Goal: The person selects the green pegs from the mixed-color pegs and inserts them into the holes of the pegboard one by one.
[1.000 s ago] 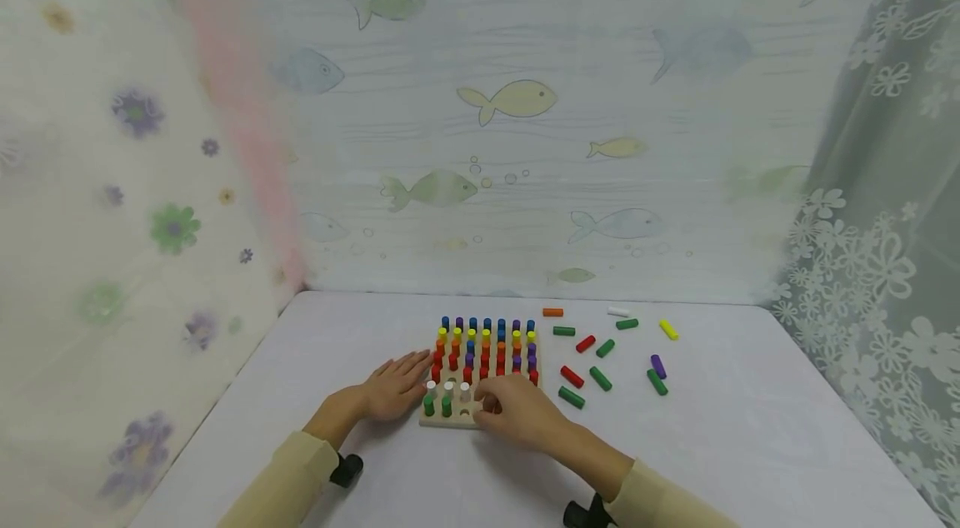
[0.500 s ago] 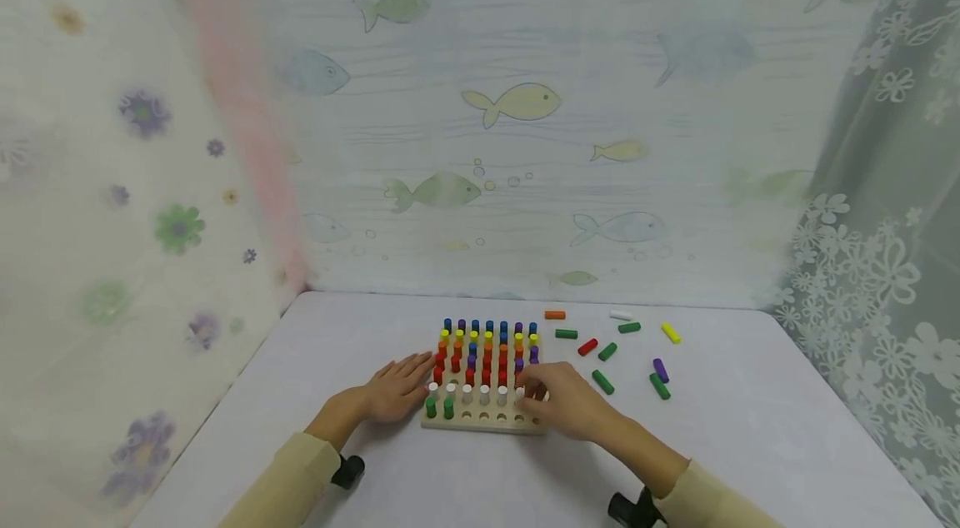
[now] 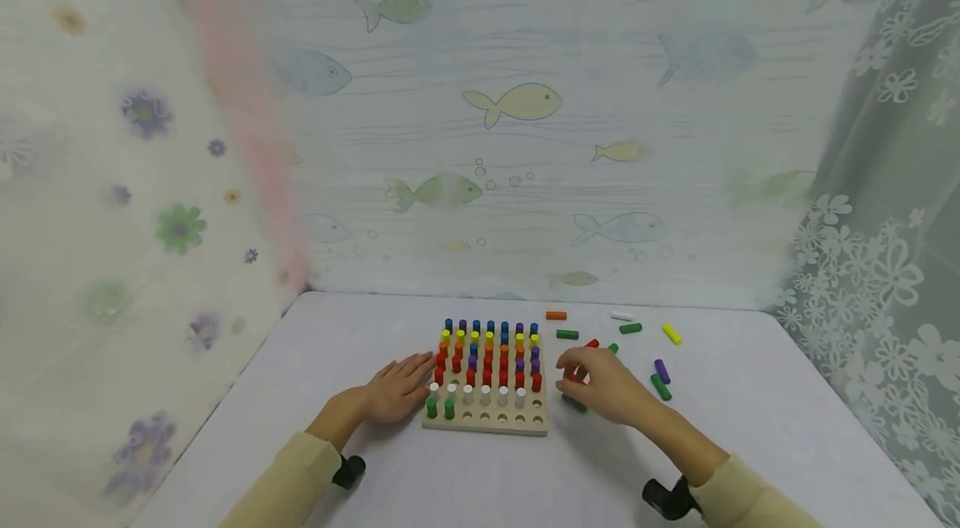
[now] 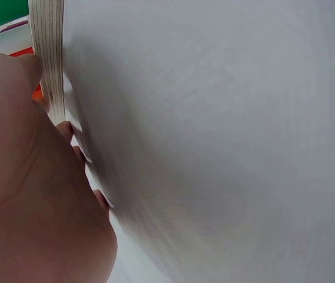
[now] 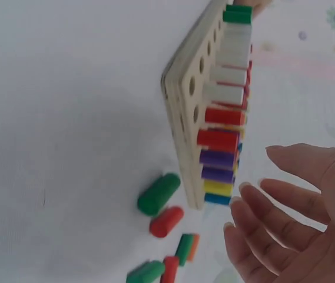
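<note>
A wooden peg board (image 3: 483, 429) (image 5: 191, 138) holds rows of blue, yellow, orange, red, purple and white upright pegs, with two green pegs (image 3: 449, 409) at its front left corner. Open holes show along the front row. My left hand (image 3: 396, 391) (image 4: 37, 183) lies flat on the table, fingertips touching the board's left edge (image 4: 49, 59). Off the board's right side, my right hand (image 3: 606, 388) (image 5: 297, 218) hovers over loose pegs, fingers spread and slightly bent, holding nothing. A green peg (image 3: 575, 403) (image 5: 159, 193) lies partly beneath it; a red peg (image 5: 166, 221) lies beside that one.
More loose pegs lie to the right and behind: orange (image 3: 556, 316), white (image 3: 622, 316), yellow (image 3: 672, 334), purple (image 3: 662, 371) and several green ones (image 3: 661, 386). A patterned cloth wall (image 3: 480, 245) stands behind the table, with a lace curtain (image 3: 885, 261) at the right.
My right hand has moved right, from over the board's front rows to the loose pegs beside it. A white row once partly covered by it shows. My left hand has stayed in place.
</note>
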A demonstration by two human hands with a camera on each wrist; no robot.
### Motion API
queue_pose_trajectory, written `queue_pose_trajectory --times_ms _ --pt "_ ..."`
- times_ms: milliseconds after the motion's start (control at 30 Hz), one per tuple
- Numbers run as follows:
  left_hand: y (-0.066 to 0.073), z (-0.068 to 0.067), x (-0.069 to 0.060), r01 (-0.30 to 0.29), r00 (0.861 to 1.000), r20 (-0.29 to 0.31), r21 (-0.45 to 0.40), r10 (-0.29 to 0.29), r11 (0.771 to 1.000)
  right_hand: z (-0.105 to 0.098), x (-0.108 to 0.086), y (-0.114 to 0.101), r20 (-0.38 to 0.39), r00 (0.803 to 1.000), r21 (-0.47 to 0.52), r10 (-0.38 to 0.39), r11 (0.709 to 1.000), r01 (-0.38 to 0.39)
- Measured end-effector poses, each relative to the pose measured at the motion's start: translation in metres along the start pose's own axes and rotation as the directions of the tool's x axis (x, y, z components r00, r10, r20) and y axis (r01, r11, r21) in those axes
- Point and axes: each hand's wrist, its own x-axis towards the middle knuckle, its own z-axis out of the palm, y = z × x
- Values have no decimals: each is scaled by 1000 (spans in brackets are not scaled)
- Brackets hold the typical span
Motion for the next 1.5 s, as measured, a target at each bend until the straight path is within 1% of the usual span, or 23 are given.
queue_pose_trajectory --times_ms 200,267,433,567,733,900,967,1100,1200,1300,1500 --pt "7 -5 -5 -15 1000 0 -12 15 1000 -12 -1 23 -35 999 -18 27 999 -28" --pt "8 -6 -6 -17 1000 -1 -12 17 1000 -16 -2 30 -52 998 -31 24 999 -25" --pt "2 -1 -3 -10 1000 -8 -6 10 1000 -26 -3 47 -93 996 -54 7 998 -12" --pt "-1 2 1 -7 1000 -16 -3 7 1000 -33 -3 62 -119 992 -64 27 997 -35" --pt "7 -4 -5 9 1000 0 15 -9 1000 -39 0 78 -153 987 -84 53 994 -67" --pt "16 -11 -11 15 1000 16 24 -15 1000 -45 2 94 -164 981 -83 100 990 -114" --pt "17 -12 -12 17 1000 15 28 -18 999 -47 4 101 -171 979 -81 115 988 -130" --pt "18 -12 -12 19 1000 19 31 -20 999 -51 9 114 -191 974 -85 120 987 -138" --pt "18 -13 -12 21 1000 21 29 -21 999 -52 12 121 -189 974 -92 128 985 -147" --pt "19 -13 -12 20 1000 22 30 -21 999 -53 15 126 -177 973 -85 151 982 -168" --pt "19 -13 -13 16 1000 15 27 -17 1000 -53 20 131 -132 969 -55 207 975 -216"
